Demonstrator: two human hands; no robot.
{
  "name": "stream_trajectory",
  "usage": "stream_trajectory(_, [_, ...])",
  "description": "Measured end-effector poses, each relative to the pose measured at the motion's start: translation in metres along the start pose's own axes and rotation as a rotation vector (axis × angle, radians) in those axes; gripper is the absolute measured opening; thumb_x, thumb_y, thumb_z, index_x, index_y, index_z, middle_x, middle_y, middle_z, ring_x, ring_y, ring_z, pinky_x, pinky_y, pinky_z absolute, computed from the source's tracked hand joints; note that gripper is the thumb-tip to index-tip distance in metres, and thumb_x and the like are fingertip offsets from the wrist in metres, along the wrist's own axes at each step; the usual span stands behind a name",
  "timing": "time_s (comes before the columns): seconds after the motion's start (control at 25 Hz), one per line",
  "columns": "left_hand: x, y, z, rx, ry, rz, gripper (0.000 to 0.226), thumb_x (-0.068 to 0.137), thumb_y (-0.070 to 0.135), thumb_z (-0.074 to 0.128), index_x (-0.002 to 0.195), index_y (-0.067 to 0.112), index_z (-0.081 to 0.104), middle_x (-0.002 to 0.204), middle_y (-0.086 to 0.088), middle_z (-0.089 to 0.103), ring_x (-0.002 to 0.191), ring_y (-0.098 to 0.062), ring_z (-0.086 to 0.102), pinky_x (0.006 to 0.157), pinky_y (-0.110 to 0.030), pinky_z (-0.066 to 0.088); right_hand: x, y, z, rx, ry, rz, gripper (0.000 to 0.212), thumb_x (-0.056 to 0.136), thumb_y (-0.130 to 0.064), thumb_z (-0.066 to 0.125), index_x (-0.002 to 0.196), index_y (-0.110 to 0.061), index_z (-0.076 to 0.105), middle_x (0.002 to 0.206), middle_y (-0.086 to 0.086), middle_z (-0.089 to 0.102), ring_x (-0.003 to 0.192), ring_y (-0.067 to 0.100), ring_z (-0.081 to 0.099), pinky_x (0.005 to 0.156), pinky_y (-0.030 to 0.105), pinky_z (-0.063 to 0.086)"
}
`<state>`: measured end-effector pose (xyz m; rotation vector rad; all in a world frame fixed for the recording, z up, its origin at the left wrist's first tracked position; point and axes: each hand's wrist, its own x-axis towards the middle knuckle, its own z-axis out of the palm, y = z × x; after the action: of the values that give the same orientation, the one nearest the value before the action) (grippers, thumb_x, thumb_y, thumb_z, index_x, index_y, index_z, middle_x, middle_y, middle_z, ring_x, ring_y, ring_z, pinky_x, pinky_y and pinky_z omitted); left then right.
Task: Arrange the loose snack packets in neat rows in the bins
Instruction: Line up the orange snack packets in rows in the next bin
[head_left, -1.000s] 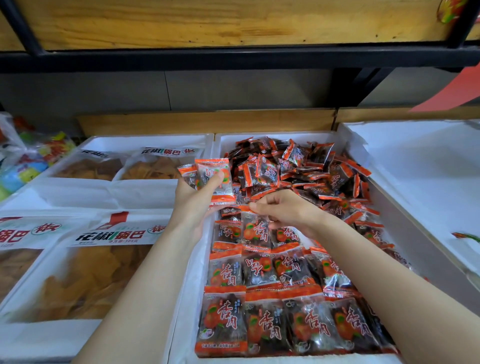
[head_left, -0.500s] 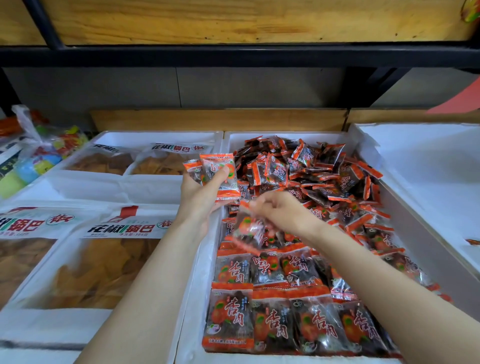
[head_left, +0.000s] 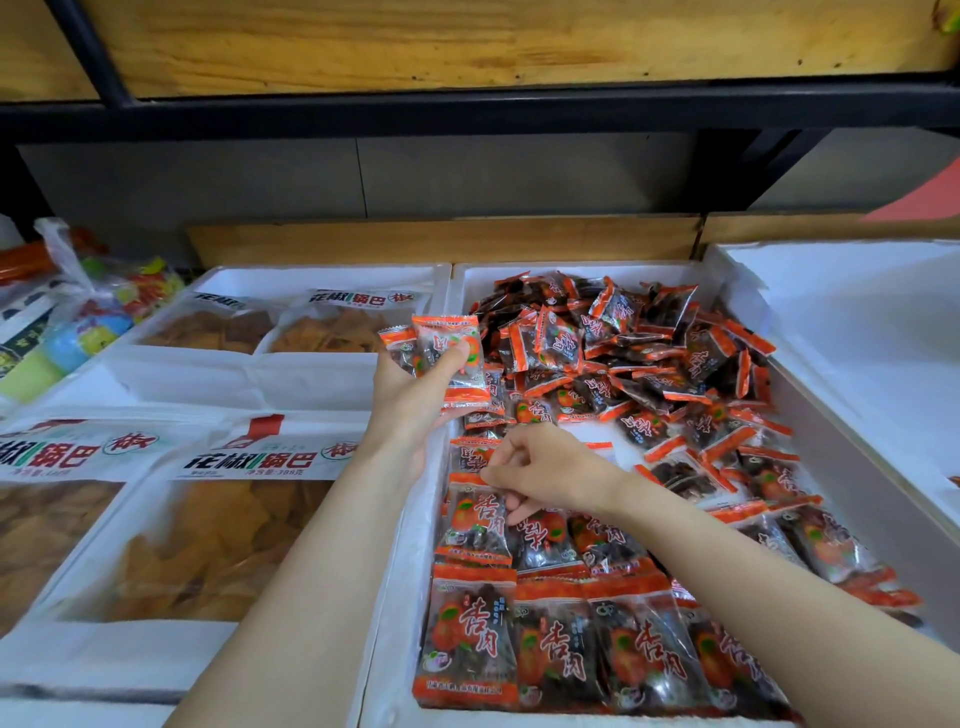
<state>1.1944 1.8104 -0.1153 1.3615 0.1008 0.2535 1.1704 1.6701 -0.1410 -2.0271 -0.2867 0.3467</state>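
White bin (head_left: 737, 291): loose pile (head_left: 639, 364) at back, neat rows (head_left: 561, 644) in front. Left hand (head_left: 410, 395), raised at bin's left edge, still clamps 2 packets (head_left: 449, 353) under thumb. Right hand (head_left: 540, 475), lower than 0.5 s ago, now pinches a packet (head_left: 478, 519) down onto the row.

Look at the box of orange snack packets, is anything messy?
Yes. The back of the white foam bin holds a jumbled heap of orange-and-black snack packets, tilted and overlapping every way, while the near packets lie flat in tidy rows.
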Motion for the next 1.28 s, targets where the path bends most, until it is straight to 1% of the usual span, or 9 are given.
stream_trajectory(0.16, [-0.004,0.001,0.001,0.021,-0.010,0.008,0.046,0.083,0.024,0.077,0.124,0.019,0.058,0.113,0.002,0.070,0.099,-0.007,0.067,0.071,-0.031,0.060,-0.007,-0.006,-0.005,0.017,-0.056,0.016,0.014,0.092,-0.019,0.059,0.089,-0.006,0.055,0.066,0.006,0.058,0.054,0.009,0.059,0.058,0.022,0.057])
stream_trajectory(0.36, [-0.011,0.000,0.007,0.081,-0.074,0.018,0.043,0.077,0.024,0.082,0.114,0.023,0.060,0.103,0.004,0.073,0.093,-0.009,0.070,0.066,-0.027,0.055,-0.006,-0.023,-0.031,0.212,0.506,-0.264,0.034,0.096,-0.042,0.043,0.116,-0.014,0.048,0.099,0.000,0.063,0.074,0.007,0.059,0.071,0.027,0.051])
stream_trajectory(0.48, [-0.020,-0.006,0.017,0.158,-0.198,-0.017,0.040,0.077,0.022,0.081,0.111,0.023,0.059,0.105,0.000,0.073,0.096,-0.015,0.070,0.079,-0.038,0.058,-0.006,-0.022,-0.033,0.225,0.448,-0.245,0.038,0.094,-0.037,0.051,0.124,-0.015,0.048,0.095,-0.001,0.062,0.086,0.012,0.062,0.083,0.032,0.052])
stream_trajectory(0.6, [-0.027,-0.007,0.022,0.133,-0.296,-0.044,0.034,0.083,0.023,0.076,0.112,0.021,0.058,0.106,-0.004,0.072,0.088,-0.019,0.072,0.073,-0.040,0.061,-0.004,-0.017,-0.040,0.290,0.406,-0.208,0.023,0.092,-0.021,0.059,0.111,-0.009,0.057,0.075,0.001,0.060,0.060,0.008,0.059,0.059,0.022,0.054])
stream_trajectory(0.68, [-0.027,-0.005,0.021,0.052,-0.295,-0.039,0.019,0.087,0.022,0.070,0.102,0.019,0.058,0.101,-0.005,0.072,0.082,-0.019,0.073,0.067,-0.039,0.062,-0.003,-0.013,-0.051,0.359,0.442,-0.213,0.016,0.091,-0.016,0.061,0.103,-0.005,0.062,0.073,0.005,0.061,0.059,0.014,0.058,0.056,0.023,0.052])
stream_trajectory(0.8, [-0.024,-0.002,0.020,-0.051,-0.245,-0.025,0.012,0.090,0.012,0.066,0.094,0.018,0.055,0.097,-0.004,0.070,0.078,-0.013,0.073,0.073,-0.042,0.061,-0.003,-0.009,-0.060,0.435,0.499,-0.200,0.014,0.092,-0.015,0.059,0.098,-0.003,0.063,0.070,0.004,0.059,0.054,0.011,0.057,0.055,0.020,0.052])
stream_trajectory(0.96, [-0.022,-0.002,0.019,-0.014,-0.220,-0.031,0.014,0.089,0.014,0.068,0.095,0.020,0.057,0.098,-0.003,0.072,0.096,-0.021,0.070,0.093,-0.051,0.053,-0.004,-0.011,-0.053,0.436,0.409,-0.161,0.016,0.094,-0.017,0.056,0.097,-0.003,0.062,0.071,0.002,0.058,0.053,0.005,0.057,0.052,0.015,0.050])
stream_trajectory(1.12, [-0.023,-0.001,0.018,-0.004,-0.242,-0.008,0.013,0.091,0.014,0.066,0.096,0.019,0.055,0.099,-0.004,0.072,0.088,-0.018,0.072,0.073,-0.040,0.061,-0.004,-0.010,-0.062,0.428,0.434,-0.175,0.016,0.093,-0.020,0.058,0.093,-0.005,0.063,0.079,0.008,0.058,0.060,0.011,0.057,0.055,0.018,0.053])
stream_trajectory(1.28, [-0.030,0.001,0.020,0.118,-0.392,-0.019,0.020,0.089,0.016,0.068,0.109,0.017,0.064,0.099,-0.002,0.074,0.089,-0.018,0.073,0.071,-0.037,0.061,-0.008,-0.016,-0.058,0.245,0.384,-0.314,0.006,0.089,-0.014,0.062,0.085,-0.010,0.064,0.068,0.003,0.062,0.056,0.011,0.061,0.054,0.024,0.056])
